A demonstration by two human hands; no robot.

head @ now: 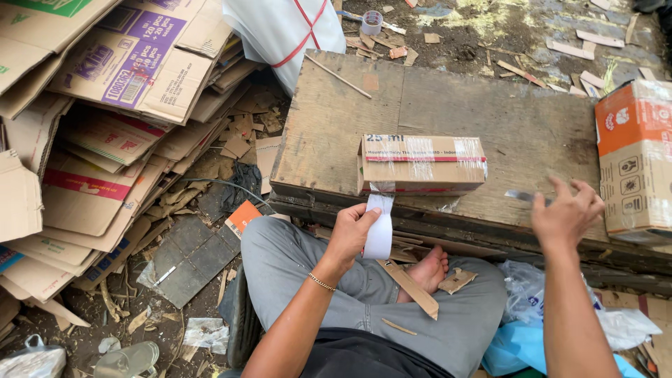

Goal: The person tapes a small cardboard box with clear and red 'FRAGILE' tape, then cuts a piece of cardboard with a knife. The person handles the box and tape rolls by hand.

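1. The small cardboard box (422,164) lies on the wooden tabletop (518,126), near its front edge.
2. My left hand (350,231) pinches a white tape strip (379,227) hanging from the box's front.
3. My right hand (565,213) grips a small blade (519,197), right of the box.
4. Flattened cartons (105,105) pile up at left.

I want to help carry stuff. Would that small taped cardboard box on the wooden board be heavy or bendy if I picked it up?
Probably light: the small cardboard box is thin cardboard, and the wooden board shows no sag under it. It likely stays fairly stiff, since clear tape wraps it. The white strip pinched by the left hand curls, so it looks floppy. The box should not roll; it lies flat.
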